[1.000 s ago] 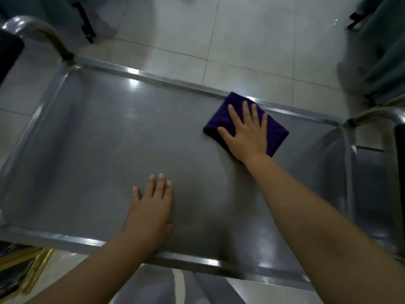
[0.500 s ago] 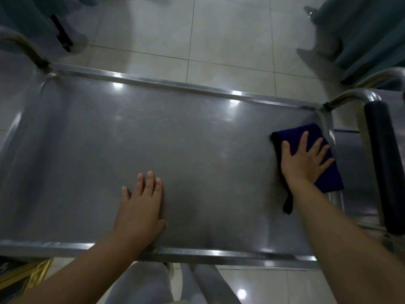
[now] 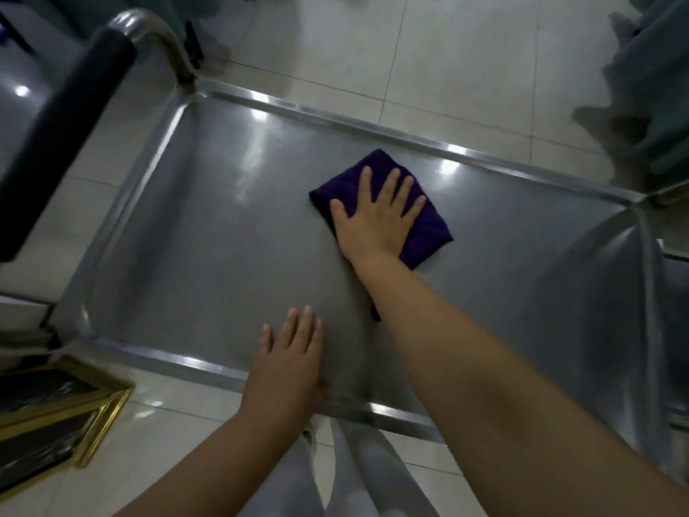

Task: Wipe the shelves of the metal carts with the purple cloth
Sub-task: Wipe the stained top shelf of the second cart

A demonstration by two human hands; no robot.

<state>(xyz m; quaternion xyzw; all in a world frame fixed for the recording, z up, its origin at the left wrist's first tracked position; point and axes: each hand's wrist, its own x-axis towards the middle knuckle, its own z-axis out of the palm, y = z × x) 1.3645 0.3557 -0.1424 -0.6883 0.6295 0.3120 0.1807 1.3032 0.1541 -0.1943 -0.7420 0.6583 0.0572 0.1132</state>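
Note:
The top shelf of the metal cart (image 3: 194,225) is a shallow steel tray with raised rims, filling most of the view. A folded purple cloth (image 3: 428,233) lies flat near the middle of the shelf, toward the far rim. My right hand (image 3: 376,214) presses on the cloth with straight, spread fingers. My left hand (image 3: 289,363) rests flat on the bare steel by the near rim, fingers straight.
A black padded push handle (image 3: 63,132) on a curved steel tube rises at the cart's left end. A gold-framed dark object (image 3: 56,412) lies on the tiled floor at lower left. Grey-green fabric (image 3: 656,87) hangs at upper right. My legs show below the near rim.
My right hand slid the cloth from the shelf's right end back toward the middle. The view swung left, bringing the left handle into sight. My left hand stayed flat by the near rim.

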